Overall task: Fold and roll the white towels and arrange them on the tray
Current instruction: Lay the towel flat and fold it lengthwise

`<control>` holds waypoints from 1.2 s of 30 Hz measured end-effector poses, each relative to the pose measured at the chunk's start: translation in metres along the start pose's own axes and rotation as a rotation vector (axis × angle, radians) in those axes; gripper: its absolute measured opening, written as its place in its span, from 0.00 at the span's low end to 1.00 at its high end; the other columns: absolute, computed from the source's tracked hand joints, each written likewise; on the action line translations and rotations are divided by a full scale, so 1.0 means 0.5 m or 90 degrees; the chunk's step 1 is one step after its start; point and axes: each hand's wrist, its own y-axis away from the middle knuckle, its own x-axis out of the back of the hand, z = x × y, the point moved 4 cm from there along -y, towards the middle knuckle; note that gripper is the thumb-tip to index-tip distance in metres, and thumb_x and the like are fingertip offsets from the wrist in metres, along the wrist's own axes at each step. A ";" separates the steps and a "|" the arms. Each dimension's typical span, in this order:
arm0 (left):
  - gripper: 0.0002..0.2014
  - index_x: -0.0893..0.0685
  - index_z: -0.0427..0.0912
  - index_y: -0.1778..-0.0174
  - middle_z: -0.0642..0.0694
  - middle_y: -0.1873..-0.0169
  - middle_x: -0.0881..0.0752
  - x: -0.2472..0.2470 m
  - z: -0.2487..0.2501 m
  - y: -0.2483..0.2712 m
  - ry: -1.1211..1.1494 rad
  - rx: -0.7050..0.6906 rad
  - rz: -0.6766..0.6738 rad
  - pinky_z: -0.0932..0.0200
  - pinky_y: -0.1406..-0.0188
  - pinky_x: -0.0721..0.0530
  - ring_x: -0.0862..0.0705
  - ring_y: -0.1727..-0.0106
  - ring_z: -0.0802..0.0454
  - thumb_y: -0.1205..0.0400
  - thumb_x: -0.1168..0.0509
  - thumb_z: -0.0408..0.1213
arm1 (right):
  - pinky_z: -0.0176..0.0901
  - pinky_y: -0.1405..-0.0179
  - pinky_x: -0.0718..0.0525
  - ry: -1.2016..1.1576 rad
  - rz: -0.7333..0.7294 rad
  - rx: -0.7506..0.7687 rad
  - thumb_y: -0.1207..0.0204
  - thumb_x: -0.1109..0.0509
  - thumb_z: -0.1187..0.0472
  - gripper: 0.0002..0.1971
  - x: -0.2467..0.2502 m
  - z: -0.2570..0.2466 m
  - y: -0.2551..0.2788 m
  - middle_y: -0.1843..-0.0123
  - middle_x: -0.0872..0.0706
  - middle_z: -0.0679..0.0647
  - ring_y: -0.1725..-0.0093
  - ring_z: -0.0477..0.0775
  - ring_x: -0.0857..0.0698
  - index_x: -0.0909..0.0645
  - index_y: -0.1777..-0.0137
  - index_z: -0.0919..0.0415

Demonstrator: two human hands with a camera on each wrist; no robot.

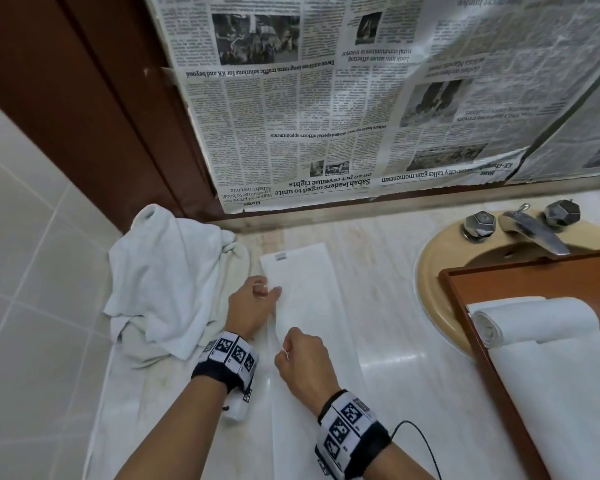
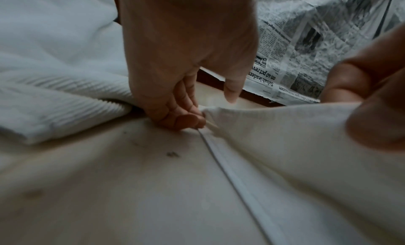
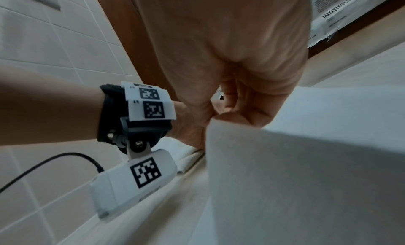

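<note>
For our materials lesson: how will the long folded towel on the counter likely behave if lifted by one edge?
Probably floppy: where the left hand and right hand pinch the towel, its edge lifts and curves. Likely light, since fingertip pinches raise it. It should not roll, lying flat on the counter.

The pale marble countertop (image 1: 388, 271) carries a long folded white towel (image 1: 312, 306) lying flat in the middle. A heap of crumpled white towels (image 1: 163, 282) lies at its left end. A beige sink (image 1: 440, 258) is set into the right side, and a wooden tray (image 1: 465, 306) rests over it.
</note>
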 end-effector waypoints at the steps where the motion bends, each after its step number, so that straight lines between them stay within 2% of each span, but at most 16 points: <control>1: 0.13 0.17 0.48 0.41 0.53 0.54 0.13 -0.003 -0.001 0.000 -0.003 -0.004 -0.009 0.63 0.47 0.18 0.15 0.53 0.56 0.20 0.26 0.42 | 0.50 0.59 0.18 -0.004 -0.001 0.001 0.20 0.36 0.59 0.06 -0.001 0.001 0.001 0.54 0.15 0.56 0.56 0.57 0.16 0.23 0.49 0.62; 3: 0.14 0.16 0.43 0.39 0.51 0.54 0.13 -0.007 -0.007 -0.002 -0.060 -0.033 -0.012 0.58 0.42 0.16 0.15 0.54 0.54 0.20 0.27 0.36 | 0.48 0.57 0.16 -0.006 -0.042 0.002 0.20 0.35 0.57 0.08 -0.005 0.005 0.006 0.53 0.14 0.56 0.55 0.57 0.15 0.21 0.49 0.61; 6: 0.12 0.15 0.39 0.39 0.49 0.53 0.12 -0.004 -0.009 -0.004 -0.132 -0.079 -0.003 0.61 0.46 0.19 0.15 0.54 0.52 0.18 0.30 0.34 | 0.46 0.55 0.15 0.009 -0.117 0.050 0.20 0.34 0.53 0.10 0.002 0.014 0.002 0.54 0.13 0.55 0.55 0.55 0.15 0.18 0.51 0.59; 8: 0.10 0.14 0.39 0.41 0.48 0.56 0.12 -0.004 -0.010 -0.006 -0.143 -0.094 0.007 0.62 0.50 0.22 0.16 0.56 0.51 0.18 0.30 0.34 | 0.47 0.53 0.17 0.031 -0.079 0.104 0.19 0.35 0.51 0.10 0.032 0.028 -0.028 0.52 0.13 0.53 0.53 0.54 0.16 0.18 0.49 0.57; 9: 0.09 0.13 0.38 0.43 0.47 0.58 0.12 -0.005 -0.010 -0.009 -0.147 -0.102 0.009 0.60 0.50 0.21 0.16 0.57 0.50 0.18 0.31 0.34 | 0.48 0.50 0.19 0.049 -0.046 0.129 0.17 0.38 0.51 0.12 0.048 0.038 -0.051 0.48 0.14 0.54 0.49 0.55 0.18 0.18 0.45 0.58; 12: 0.08 0.14 0.37 0.45 0.43 0.56 0.14 -0.015 0.001 -0.023 -0.197 -0.135 0.008 0.50 0.48 0.18 0.17 0.55 0.45 0.16 0.33 0.36 | 0.54 0.39 0.23 0.141 0.054 0.198 0.18 0.50 0.45 0.28 0.091 0.059 -0.134 0.32 0.18 0.57 0.33 0.60 0.21 0.22 0.30 0.62; 14: 0.09 0.14 0.38 0.43 0.42 0.52 0.16 -0.019 0.009 -0.034 -0.223 -0.135 0.016 0.49 0.48 0.19 0.17 0.51 0.44 0.14 0.35 0.37 | 0.58 0.31 0.27 0.210 0.035 0.197 0.21 0.58 0.43 0.35 0.097 0.072 -0.183 0.23 0.24 0.57 0.23 0.62 0.27 0.27 0.23 0.62; 17: 0.10 0.15 0.42 0.45 0.46 0.50 0.19 -0.022 0.006 -0.053 -0.274 -0.119 0.029 0.46 0.52 0.17 0.19 0.47 0.44 0.14 0.37 0.42 | 0.57 0.18 0.47 0.320 -0.069 0.182 0.24 0.70 0.38 0.41 0.077 0.096 -0.232 0.11 0.47 0.48 0.13 0.54 0.49 0.47 0.13 0.53; 19: 0.11 0.16 0.48 0.41 0.48 0.45 0.21 -0.020 -0.005 -0.063 -0.295 -0.099 0.034 0.45 0.51 0.17 0.21 0.42 0.46 0.14 0.38 0.48 | 0.55 0.15 0.56 0.367 -0.107 0.182 0.25 0.74 0.36 0.41 0.066 0.111 -0.249 0.11 0.57 0.43 0.12 0.51 0.58 0.57 0.12 0.49; 21: 0.15 0.16 0.54 0.37 0.50 0.43 0.20 -0.014 -0.011 -0.072 -0.302 -0.085 0.051 0.46 0.51 0.17 0.22 0.39 0.47 0.16 0.37 0.54 | 0.56 0.15 0.62 0.384 -0.103 0.177 0.19 0.71 0.35 0.36 0.067 0.131 -0.261 0.12 0.63 0.41 0.13 0.49 0.63 0.62 0.12 0.47; 24: 0.17 0.15 0.57 0.40 0.54 0.48 0.19 -0.003 -0.016 -0.085 -0.286 -0.054 0.070 0.50 0.53 0.20 0.23 0.41 0.49 0.20 0.33 0.60 | 0.58 0.16 0.64 0.365 -0.068 0.095 0.13 0.63 0.38 0.32 0.103 0.174 -0.279 0.14 0.68 0.40 0.14 0.48 0.66 0.66 0.13 0.47; 27: 0.19 0.15 0.57 0.44 0.56 0.50 0.20 0.002 -0.018 -0.087 -0.279 -0.040 0.077 0.50 0.53 0.20 0.22 0.42 0.49 0.24 0.31 0.63 | 0.58 0.15 0.62 0.354 -0.059 0.053 0.12 0.62 0.42 0.31 0.129 0.190 -0.287 0.13 0.67 0.40 0.14 0.51 0.65 0.64 0.12 0.50; 29: 0.22 0.18 0.56 0.40 0.55 0.44 0.21 -0.002 -0.017 -0.081 -0.294 -0.047 0.063 0.48 0.51 0.19 0.23 0.38 0.48 0.24 0.31 0.65 | 0.58 0.15 0.59 0.321 -0.014 0.045 0.11 0.61 0.45 0.30 0.134 0.180 -0.280 0.12 0.64 0.44 0.13 0.52 0.64 0.60 0.12 0.54; 31: 0.27 0.22 0.53 0.31 0.52 0.34 0.24 -0.010 -0.008 -0.072 -0.302 -0.086 0.055 0.46 0.45 0.21 0.27 0.33 0.46 0.22 0.33 0.64 | 0.59 0.15 0.59 0.304 0.003 0.076 0.12 0.63 0.45 0.31 0.120 0.156 -0.265 0.12 0.63 0.46 0.13 0.52 0.63 0.59 0.12 0.55; 34: 0.28 0.31 0.57 0.19 0.54 0.19 0.33 -0.044 0.016 -0.064 -0.384 -0.202 -0.001 0.40 0.29 0.28 0.35 0.22 0.44 0.15 0.42 0.61 | 0.60 0.15 0.62 0.341 -0.060 0.173 0.15 0.68 0.41 0.33 0.066 0.125 -0.251 0.15 0.68 0.41 0.14 0.49 0.65 0.63 0.13 0.51; 36: 0.27 0.41 0.64 0.15 0.61 0.14 0.45 -0.067 0.010 -0.060 -0.501 -0.182 -0.058 0.38 0.23 0.37 0.46 0.15 0.45 0.11 0.52 0.60 | 0.61 0.16 0.63 0.356 -0.095 0.180 0.13 0.65 0.40 0.32 0.045 0.121 -0.259 0.16 0.69 0.39 0.14 0.49 0.65 0.63 0.13 0.49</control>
